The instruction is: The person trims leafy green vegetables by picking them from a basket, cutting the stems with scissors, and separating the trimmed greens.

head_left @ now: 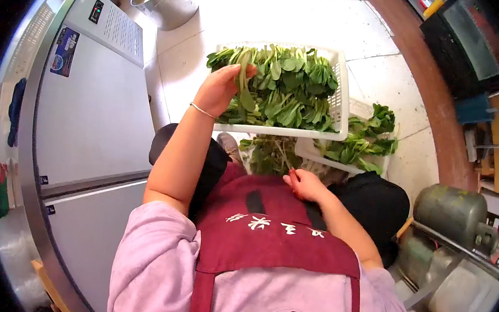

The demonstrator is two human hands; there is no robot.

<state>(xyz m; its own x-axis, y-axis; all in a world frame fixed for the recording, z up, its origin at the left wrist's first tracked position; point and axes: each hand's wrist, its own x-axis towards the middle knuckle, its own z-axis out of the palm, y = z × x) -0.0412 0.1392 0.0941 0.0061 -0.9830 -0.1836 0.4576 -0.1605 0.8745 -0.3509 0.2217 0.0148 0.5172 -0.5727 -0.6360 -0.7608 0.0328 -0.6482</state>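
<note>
My left hand (220,86) is raised over the near left part of a white plastic basket (345,99), its fingers closed on a leafy green stalk (244,85). Bunches of leafy greens (294,77) fill this basket in rows, leaves hanging toward me. Low in front of my apron, my right hand (308,186) grips red-handled scissors (292,172), whose thin blades point away from me. Under the blades lies a darker heap of leaves and stems (264,156). To the right, more greens (367,145) rest loosely in a second white basket (342,165), partly behind the first.
A large white cabinet (95,108) stands close on my left. Beyond it is a metal pot (166,3) on the tiled floor (278,17). A greenish cylinder-shaped machine (450,210) and shelving are on my right. My knees flank the heap of leaves.
</note>
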